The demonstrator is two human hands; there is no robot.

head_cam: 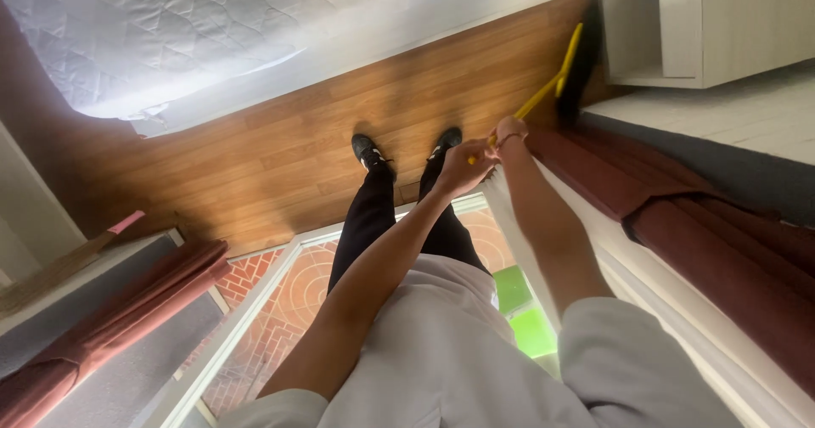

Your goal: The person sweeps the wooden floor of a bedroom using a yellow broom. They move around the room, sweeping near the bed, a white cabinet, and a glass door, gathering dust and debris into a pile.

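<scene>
I look down and see 2 hands close together near the middle of the frame, a little to the right. The left hand (463,166) has its fingers wrapped tight around the near end of a yellow broom handle (548,84). The right hand (509,131) sits just above it on the same handle, and its fingers look closed on it too, though they are small and hard to see. The handle runs up toward the upper right of the frame, where the dark broom head (584,63) touches the wooden floor (280,148) beside a white cabinet (722,25). My 2 black shoes (367,150) stand on the floor, near the hands in the frame. A white mattress (170,29) fills the upper left. Dark red curtains (679,216) hang at the right. I think the sweeping is in full swing. I cannot see any dust pile, so I cannot tell how much floor is done.
</scene>
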